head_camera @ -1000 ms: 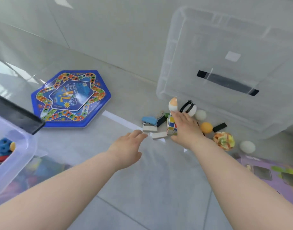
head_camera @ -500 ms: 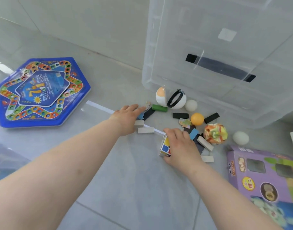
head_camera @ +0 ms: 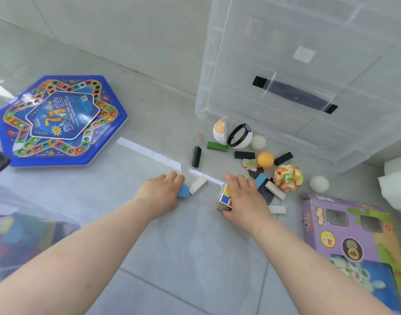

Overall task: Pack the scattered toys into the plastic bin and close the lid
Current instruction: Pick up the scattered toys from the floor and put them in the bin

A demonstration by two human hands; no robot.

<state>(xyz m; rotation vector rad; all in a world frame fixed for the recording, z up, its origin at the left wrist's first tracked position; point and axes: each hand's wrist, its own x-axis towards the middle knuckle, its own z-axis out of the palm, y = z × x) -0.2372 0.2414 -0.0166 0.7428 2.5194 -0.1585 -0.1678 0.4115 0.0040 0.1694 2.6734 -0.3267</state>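
Observation:
My left hand (head_camera: pixel 161 194) curls round a blue block (head_camera: pixel 183 191) on the floor, with a white block (head_camera: pixel 197 184) touching its fingertips. My right hand (head_camera: pixel 245 200) grips a colourful puzzle cube (head_camera: pixel 224 197) from above. Beyond the hands lie scattered toys: black (head_camera: pixel 196 156) and green (head_camera: pixel 217 146) blocks, an orange ball (head_camera: pixel 265 159), a white ball (head_camera: pixel 318 183), a split white capsule ball (head_camera: pixel 239 134) and a crumpled orange-green ball (head_camera: pixel 287 177). The plastic bin (head_camera: pixel 17 223) with toys inside shows at the left edge.
A large clear bin lid (head_camera: pixel 308 76) leans against the wall behind the toys. A blue hexagonal game board (head_camera: pixel 58 120) lies at the left. A purple toy box (head_camera: pixel 351 242) lies at the right, with white foam (head_camera: pixel 397 187) beyond it.
My left hand pulled back toward me and closed round the blue block. My right hand drew the puzzle cube nearer. The view shifted left and the bin edge came back in.

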